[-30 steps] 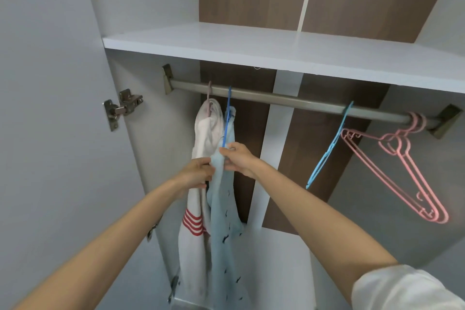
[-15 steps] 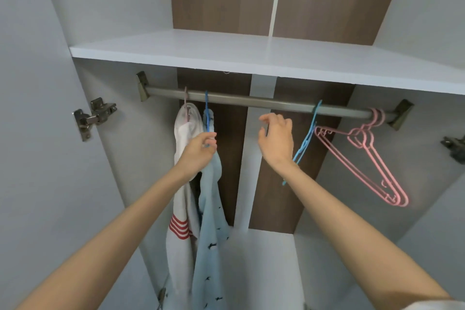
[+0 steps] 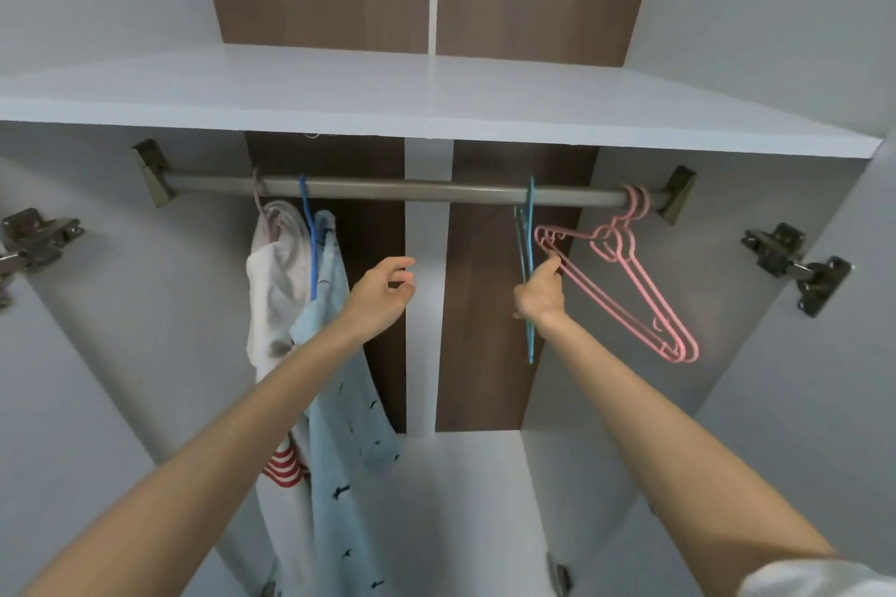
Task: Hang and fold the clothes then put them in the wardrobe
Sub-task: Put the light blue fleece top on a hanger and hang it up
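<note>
Light blue hanger is in the grip of the right hand, fingers curled round its thin frame partway down, and its hook is over the rail. It hangs edge-on to us, so it shows as little more than a thin line, its lower end poking out below the wrist. Just to the right, almost brushing the knuckles, two pink hangers dangle together from the rail's far right end, bare and slanting down toward the side wall.

Over to the left hand: it's up in the middle of the wardrobe, fingers loosely curved, thumb apart, holding nothing. Its forearm crosses in front of the pale blue shirt, a piece with small dark marks, which hangs from a darker blue hanger near the rail's left end. Pressed against it on the left is a white top with red stripes low down, on its own hook.

Above the rail runs a white shelf, brown panels behind. Metal door hinges show at both sides.
</note>
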